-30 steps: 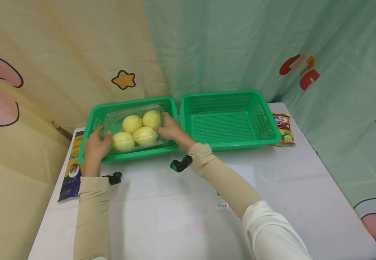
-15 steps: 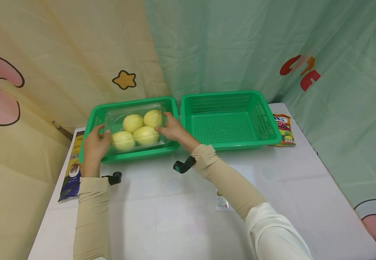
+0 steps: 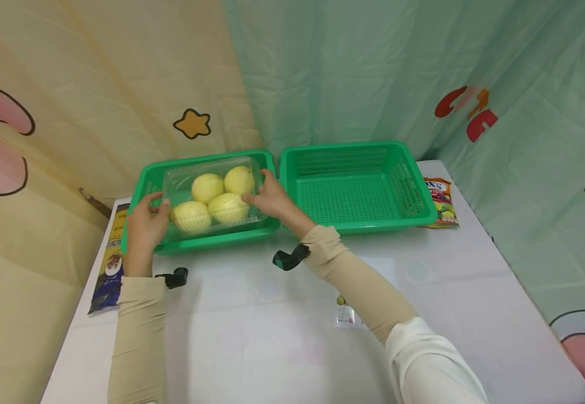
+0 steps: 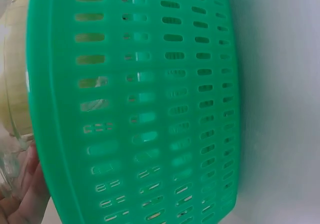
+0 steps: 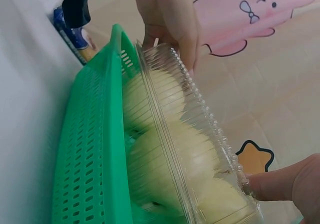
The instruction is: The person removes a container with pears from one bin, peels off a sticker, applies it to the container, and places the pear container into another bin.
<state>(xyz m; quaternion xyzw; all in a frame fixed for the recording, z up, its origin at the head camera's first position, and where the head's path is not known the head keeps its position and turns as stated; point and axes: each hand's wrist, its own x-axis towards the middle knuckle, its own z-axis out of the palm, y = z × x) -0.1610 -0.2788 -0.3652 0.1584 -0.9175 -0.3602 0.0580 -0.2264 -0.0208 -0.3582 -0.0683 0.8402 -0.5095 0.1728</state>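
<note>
A clear plastic clamshell box (image 3: 181,188) holds several round pale-yellow fruits (image 3: 229,208). It sits at the mouth of the left green basket (image 3: 211,243), its right end tilted higher. My left hand (image 3: 145,229) grips the box's left end. At the other end, my right hand (image 3: 275,201) pinches the box, thumb on the near side. In the right wrist view the box's ribbed side (image 5: 170,149) stands above the basket rim (image 5: 114,134). The basket wall (image 4: 150,94) fills most of the left wrist view, hiding much of the left hand.
A second green basket (image 3: 355,226) stands right beside the first. Behind its right side lies an orange snack bag (image 3: 441,203). A yellow-and-blue packet (image 3: 110,275) lies left of the left basket. A printed card (image 3: 345,317) lies partly under the right forearm. Curtains rise behind the table (image 3: 242,336).
The box has risen slightly, its right end moving up and to the right with my right hand. My left hand keeps its hold on the left end with little movement.
</note>
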